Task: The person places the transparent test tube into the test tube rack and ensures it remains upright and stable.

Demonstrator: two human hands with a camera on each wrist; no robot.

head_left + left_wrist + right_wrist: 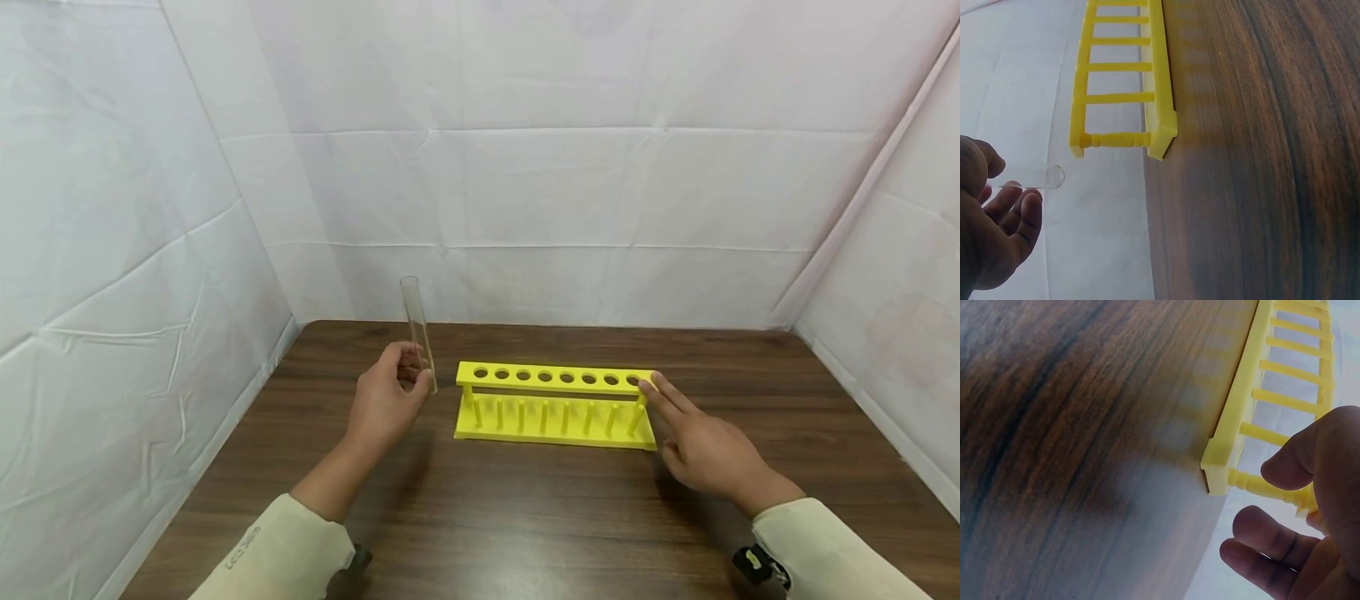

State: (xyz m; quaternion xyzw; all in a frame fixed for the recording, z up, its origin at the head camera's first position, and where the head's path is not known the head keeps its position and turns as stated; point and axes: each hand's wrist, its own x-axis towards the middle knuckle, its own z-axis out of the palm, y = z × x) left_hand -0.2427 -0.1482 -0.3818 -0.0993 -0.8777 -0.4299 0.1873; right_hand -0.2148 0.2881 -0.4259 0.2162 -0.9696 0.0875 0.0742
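Note:
My left hand (388, 400) pinches a clear glass test tube (415, 321) near its lower end. The tube stands nearly upright, leaning slightly, with its open mouth up. In the left wrist view its rounded bottom (1055, 176) pokes out past the fingers. Right of it, a yellow test tube rack (555, 433) stands on the table, with a row of holes on top and pegs below. My right hand (708, 450) rests its fingertips on the rack's top right corner. In the right wrist view the thumb (1291, 465) is in front of the end post, and two fingers (1269, 531) hang beside it.
The rack stands on a dark brown wood-grain table (525, 517). White cloth (510, 183) hangs behind the table and along both sides. No tube shows in the rack's holes.

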